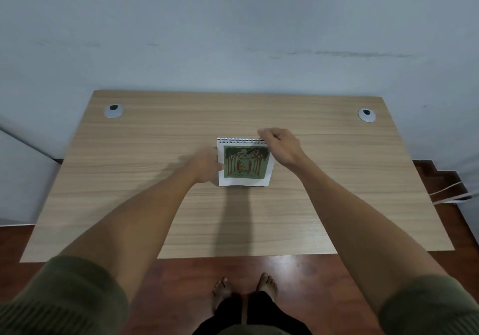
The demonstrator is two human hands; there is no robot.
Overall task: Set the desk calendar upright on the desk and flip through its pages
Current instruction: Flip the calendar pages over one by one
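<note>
Calendar (245, 162) stood upright mid-worktop (337, 179), its spiral edge on top running left to right, the right hand (281, 145) pinched at that edge's right end while the left hand (207, 164) gripped the left side.

Your wooden desk (324, 205) carries the desk calendar (245, 163), standing mid-surface, spiral edge up. Two grey cable grommets (113, 111) (366, 115) sit in its far corners.

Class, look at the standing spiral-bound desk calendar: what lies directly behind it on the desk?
Only bare light wood-grain desk shows beyond the white spiral-bound desk calendar. The strip right behind it is hidden by its pages and the right hand at the top corner.
</note>
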